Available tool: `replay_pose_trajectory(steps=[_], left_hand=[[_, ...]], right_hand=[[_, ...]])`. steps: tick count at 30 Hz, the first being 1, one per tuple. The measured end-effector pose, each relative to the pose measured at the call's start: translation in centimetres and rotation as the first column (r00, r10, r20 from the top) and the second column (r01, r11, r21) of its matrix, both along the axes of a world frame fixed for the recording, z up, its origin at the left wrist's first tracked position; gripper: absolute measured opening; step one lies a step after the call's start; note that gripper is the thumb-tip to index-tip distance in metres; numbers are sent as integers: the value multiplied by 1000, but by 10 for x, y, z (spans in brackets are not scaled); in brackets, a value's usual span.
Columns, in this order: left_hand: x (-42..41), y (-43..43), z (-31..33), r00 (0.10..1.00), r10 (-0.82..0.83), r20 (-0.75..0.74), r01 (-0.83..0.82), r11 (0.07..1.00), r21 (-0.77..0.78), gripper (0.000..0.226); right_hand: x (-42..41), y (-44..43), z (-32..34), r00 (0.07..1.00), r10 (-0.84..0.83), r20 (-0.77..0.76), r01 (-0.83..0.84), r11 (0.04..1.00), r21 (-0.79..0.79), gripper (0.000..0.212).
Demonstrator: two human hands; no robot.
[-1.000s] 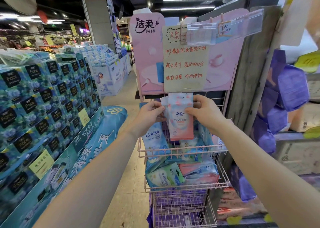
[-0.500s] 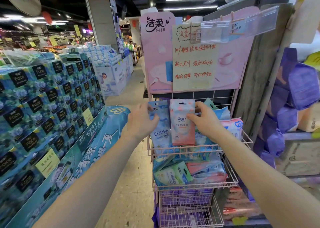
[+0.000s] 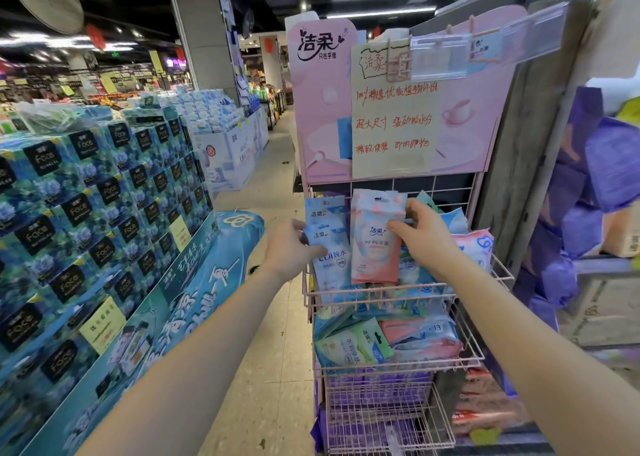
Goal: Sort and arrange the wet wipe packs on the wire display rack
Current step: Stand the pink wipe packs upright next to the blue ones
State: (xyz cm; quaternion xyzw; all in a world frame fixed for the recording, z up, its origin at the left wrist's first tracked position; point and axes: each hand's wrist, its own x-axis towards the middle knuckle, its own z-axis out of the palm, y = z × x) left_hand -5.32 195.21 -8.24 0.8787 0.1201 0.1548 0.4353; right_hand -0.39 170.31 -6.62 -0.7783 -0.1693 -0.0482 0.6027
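Holding pink "99.9%" pack (image 3: 371, 247) and blue "EDI" pack (image 3: 334, 265).

- The bare left arm comes in from 7 o'clock and stretches toward 1 o'clock. The left hand (image 3: 292, 247) curls its fingers round a blue pack (image 3: 333, 259).
- The bare right arm comes in from 4 o'clock and reaches toward 10 o'clock. The right hand (image 3: 427, 239) pinches a pink pack (image 3: 372, 247), thumb in front.

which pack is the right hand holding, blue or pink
The pink pack, upright in the top basket: the right hand pinches its right edge. The blue pack beside it is in the left hand.
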Motion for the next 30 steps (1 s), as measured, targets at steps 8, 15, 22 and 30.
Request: replay_pose_trajectory(steps=[8,15,22,30], left_hand=[[-1,6,13,941,-81,328,104,993,-51,53],[1,12,-4,965,-62,256,37,994,103,58],[-2,0,-2,970,64,233,-116,969,216,66],[-7,-24,-5,954,79,291,-221,839,498,54]], right_hand=[[8,4,1,1000,17,-14,-17,1000,-15,24],[11,18,-13,1000,3,-6,-3,993,-115,26],[18,18,-4,997,-11,73,15,998,-58,25],[15,23,-13,993,-25,116,56,960,-274,45]])
